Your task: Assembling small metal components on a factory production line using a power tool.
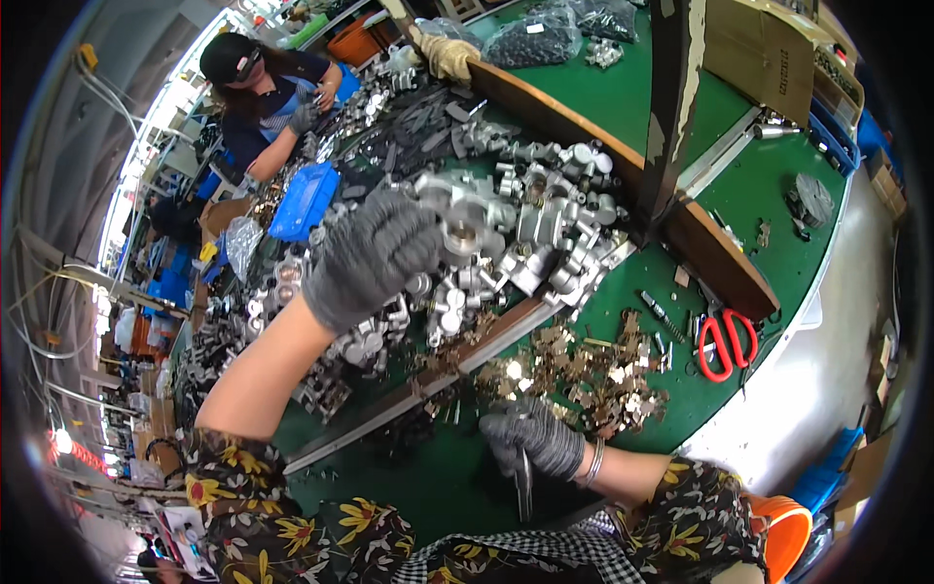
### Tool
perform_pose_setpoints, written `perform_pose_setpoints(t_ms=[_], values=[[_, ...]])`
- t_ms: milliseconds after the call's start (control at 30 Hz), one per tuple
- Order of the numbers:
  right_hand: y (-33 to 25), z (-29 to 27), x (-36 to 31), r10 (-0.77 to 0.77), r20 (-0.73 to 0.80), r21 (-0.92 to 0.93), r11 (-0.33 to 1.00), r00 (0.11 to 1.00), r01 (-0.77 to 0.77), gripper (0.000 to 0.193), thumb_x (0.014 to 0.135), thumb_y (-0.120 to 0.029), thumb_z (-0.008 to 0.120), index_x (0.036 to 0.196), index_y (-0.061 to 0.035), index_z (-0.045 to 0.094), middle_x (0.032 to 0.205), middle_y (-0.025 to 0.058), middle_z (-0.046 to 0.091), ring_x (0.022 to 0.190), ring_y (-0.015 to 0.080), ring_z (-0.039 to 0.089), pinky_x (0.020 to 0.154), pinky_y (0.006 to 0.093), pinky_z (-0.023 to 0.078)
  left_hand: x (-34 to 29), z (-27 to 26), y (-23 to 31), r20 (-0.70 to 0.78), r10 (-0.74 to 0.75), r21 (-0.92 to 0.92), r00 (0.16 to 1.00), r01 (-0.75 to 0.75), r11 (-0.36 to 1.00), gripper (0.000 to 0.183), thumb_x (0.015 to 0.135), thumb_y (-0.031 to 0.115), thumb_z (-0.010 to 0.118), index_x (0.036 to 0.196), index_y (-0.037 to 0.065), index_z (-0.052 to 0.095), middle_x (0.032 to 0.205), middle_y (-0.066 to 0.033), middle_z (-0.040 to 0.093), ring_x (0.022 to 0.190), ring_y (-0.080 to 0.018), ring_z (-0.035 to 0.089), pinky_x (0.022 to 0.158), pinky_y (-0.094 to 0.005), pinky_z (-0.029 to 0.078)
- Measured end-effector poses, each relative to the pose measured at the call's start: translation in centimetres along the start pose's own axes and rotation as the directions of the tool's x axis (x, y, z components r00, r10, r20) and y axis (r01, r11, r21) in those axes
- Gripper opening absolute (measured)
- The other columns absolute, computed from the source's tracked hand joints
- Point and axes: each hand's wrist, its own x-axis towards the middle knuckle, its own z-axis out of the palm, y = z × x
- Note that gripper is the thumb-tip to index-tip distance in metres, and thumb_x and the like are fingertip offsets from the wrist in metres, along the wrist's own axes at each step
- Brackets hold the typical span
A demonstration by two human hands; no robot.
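Note:
My left hand (375, 258), in a dark grey knit glove, reaches over a heap of silver metal castings (574, 219). Its fingers are curled at a silver casting with a round bore (461, 237), slightly smeared by motion. Closer to my body, my right hand (535, 440), gloved alike, is closed around a slim shiny metal tool (524, 492) that points down toward me; its upper part is hidden in the fist. Just beyond that hand lies a pile of small brass-coloured metal pieces (603, 380).
Red-handled scissors (715, 352) and a spring part (662, 313) lie on the green table (623, 336) at right. A wooden board (559, 109) and dark post (671, 107) rise behind the castings. A blue tray (305, 201) and a co-worker (263, 107) are at far left.

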Motion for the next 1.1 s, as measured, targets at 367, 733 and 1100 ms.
perform_pose_setpoints(t_ms=[367, 733, 1100], values=[[0.1, 0.5, 0.3, 0.006, -0.102, -0.082, 0.997, 0.995, -0.014, 0.025, 0.089, -0.028, 0.058, 0.074, -0.0086, 0.054, 0.056, 0.0002, 0.048, 0.047, 0.0129, 0.049, 0.046, 0.0276, 0.045, -15.6, -8.4, 18.1, 0.55, 0.156, -0.398, 0.82, 0.094, 0.912, 0.024, 0.081, 0.021, 0.053, 0.1, 0.011, 0.062, 0.111, -0.0105, 0.06, 0.101, -0.0293, 0.057, 0.089, -0.0441, 0.046], [-1.0, -0.3, -0.1, -0.273, 0.229, 0.127, 0.96, 0.934, 0.249, 0.029, 0.091, -0.027, 0.054, 0.066, -0.0155, 0.045, 0.049, -0.0033, 0.039, 0.038, 0.0087, 0.036, 0.039, 0.0239, 0.032, -21.5, -9.1, 28.2, 0.302, -0.831, -0.31, 0.467, 0.873, 0.378, 0.093, 0.064, 0.039, 0.079, 0.136, 0.002, 0.033, 0.125, -0.0195, 0.047, 0.12, -0.0356, 0.043, 0.102, -0.0419, 0.038], [-3.6, 13.1, -8.3, -0.685, -0.062, -0.979, 0.184, 0.726, 0.089, 0.035, 0.084, -0.04, 0.066, 0.083, -0.0055, 0.064, 0.058, -0.0018, 0.051, 0.05, 0.0056, 0.048, 0.043, 0.0229, 0.038, -24.3, -5.7, 26.0, 0.653, -0.558, -0.646, 0.512, 0.761, -0.057, 0.095, 0.058, 0.016, 0.088, 0.136, 0.009, 0.034, 0.107, -0.0026, 0.056, 0.098, -0.0146, 0.054, 0.091, -0.0307, 0.046]])
